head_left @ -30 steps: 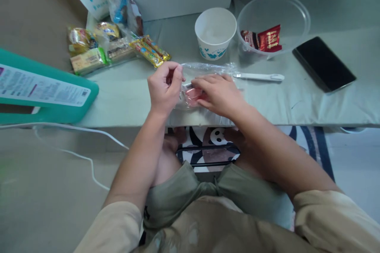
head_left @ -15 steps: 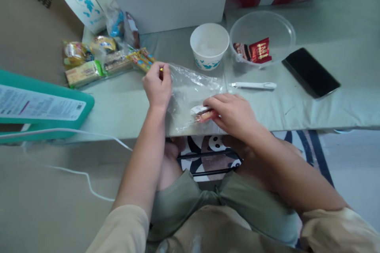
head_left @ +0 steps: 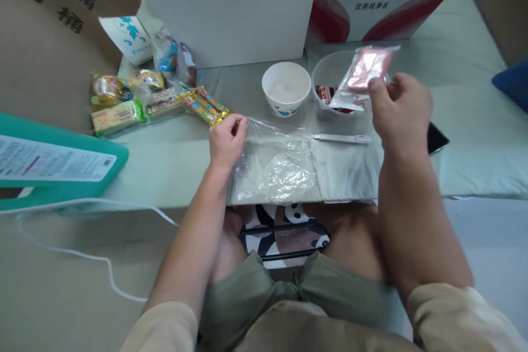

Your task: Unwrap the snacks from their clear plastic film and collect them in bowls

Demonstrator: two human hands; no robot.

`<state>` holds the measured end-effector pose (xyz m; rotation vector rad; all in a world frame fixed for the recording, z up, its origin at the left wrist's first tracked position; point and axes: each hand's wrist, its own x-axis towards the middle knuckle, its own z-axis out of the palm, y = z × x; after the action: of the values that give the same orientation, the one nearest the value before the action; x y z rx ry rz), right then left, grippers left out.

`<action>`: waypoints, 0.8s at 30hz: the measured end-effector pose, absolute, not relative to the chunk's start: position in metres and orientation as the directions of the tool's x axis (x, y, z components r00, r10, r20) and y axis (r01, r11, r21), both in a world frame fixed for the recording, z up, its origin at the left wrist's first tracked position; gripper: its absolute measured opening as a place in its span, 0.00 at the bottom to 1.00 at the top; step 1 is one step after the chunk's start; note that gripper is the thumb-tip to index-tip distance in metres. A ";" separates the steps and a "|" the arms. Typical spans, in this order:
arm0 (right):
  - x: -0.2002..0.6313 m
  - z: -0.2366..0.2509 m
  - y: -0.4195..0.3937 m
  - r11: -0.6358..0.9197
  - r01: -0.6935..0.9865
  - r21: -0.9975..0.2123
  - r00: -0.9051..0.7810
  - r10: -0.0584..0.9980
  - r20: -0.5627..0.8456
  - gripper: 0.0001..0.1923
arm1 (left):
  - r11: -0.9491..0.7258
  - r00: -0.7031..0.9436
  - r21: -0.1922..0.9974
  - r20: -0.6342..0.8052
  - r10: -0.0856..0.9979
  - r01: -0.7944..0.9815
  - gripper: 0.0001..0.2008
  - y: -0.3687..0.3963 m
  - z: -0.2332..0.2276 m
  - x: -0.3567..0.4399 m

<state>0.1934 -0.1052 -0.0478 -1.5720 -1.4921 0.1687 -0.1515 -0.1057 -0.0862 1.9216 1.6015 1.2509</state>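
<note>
My right hand [head_left: 402, 107] is closed on a shiny sachet [head_left: 368, 69], pink and clear-silver, held up above the clear plastic bowl [head_left: 325, 60]. Part of a red packet [head_left: 325, 93] shows inside that bowl, below the sachet. My left hand [head_left: 229, 140] pinches the upper left corner of a clear plastic bag [head_left: 274, 170], which lies flat along the table's front edge. Just beyond my left fingers are yellow snack sticks [head_left: 202, 107]. A white paper cup [head_left: 286, 91] with a blue leaf pattern stands behind the bag, and a white utility knife [head_left: 342, 138] lies to its right.
Wrapped snacks [head_left: 119, 115] lie at the left, near a folded patterned paper [head_left: 126, 38]. A green container [head_left: 82, 154] stands at the left edge with a white cable. Large boxes [head_left: 231, 11] stand behind. A phone [head_left: 436, 139] is partly hidden by my right arm.
My right hand has lifted away from the plastic bag to the right and up, carrying the sachet over the bowl. My left hand stays on the bag, which now lies flatter.
</note>
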 end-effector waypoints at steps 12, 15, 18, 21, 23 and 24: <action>0.112 -0.070 -0.177 0.563 0.638 -0.525 -0.295 0.808 0.509 0.17 | -0.250 0.016 0.716 0.317 0.948 0.652 0.28 -0.115 -0.090 -0.156; 0.115 -0.080 -0.167 0.385 0.709 -0.591 -0.136 0.897 0.421 0.33 | -0.257 0.094 0.776 0.250 0.964 0.576 0.34 -0.123 -0.094 -0.163; 0.120 -0.083 -0.163 0.242 0.709 -0.662 -0.069 0.958 0.277 0.26 | -0.263 0.147 0.850 0.220 0.964 0.457 0.30 -0.129 -0.094 -0.171; 0.124 -0.079 -0.163 0.207 0.645 -0.736 0.016 0.959 0.284 0.04 | -0.220 0.111 0.921 0.194 0.975 0.321 0.34 -0.129 -0.092 -0.177; 0.129 -0.077 -0.162 0.232 0.548 -0.803 0.111 0.932 0.345 0.03 | -0.131 0.100 0.956 0.107 0.989 0.264 0.37 -0.128 -0.091 -0.180; 0.131 -0.077 -0.161 0.250 0.507 -0.825 0.162 0.913 0.376 0.03 | -0.079 0.091 0.965 0.057 0.994 0.252 0.34 -0.127 -0.090 -0.181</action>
<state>0.1314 -0.1613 -0.0769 -1.3985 -1.4878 0.4936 -0.1807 -0.1274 -0.0903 1.4872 1.2984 1.0637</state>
